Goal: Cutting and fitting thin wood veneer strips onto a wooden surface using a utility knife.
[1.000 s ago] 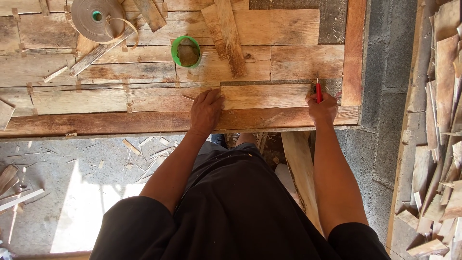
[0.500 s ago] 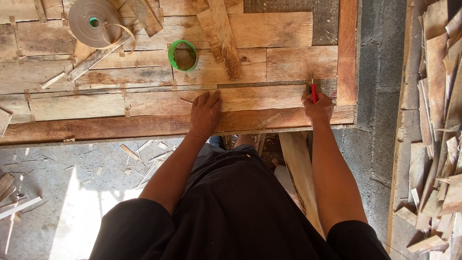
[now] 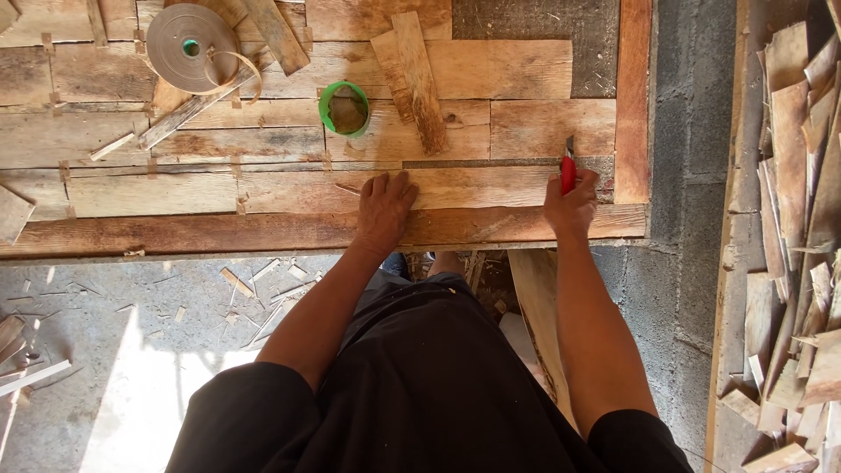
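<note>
Pressing flat with spread fingers, the left hand [image 3: 383, 210] holds down a long thin wooden strip [image 3: 464, 186] on the plank table [image 3: 263, 232], while the right hand [image 3: 569, 206] is closed around a red utility knife [image 3: 568, 171] at the strip's right end. The strip looks light, stiff and easy to split, so I would hold it near the cut. The blade tip is too small to see, and the 2 elbows are hidden by the dark shirt.

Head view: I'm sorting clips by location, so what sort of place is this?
Probably a woodworking shop: a plank worktop, offcuts piled at the side, shavings on the concrete floor, and the right hand holding a red knife.
</note>
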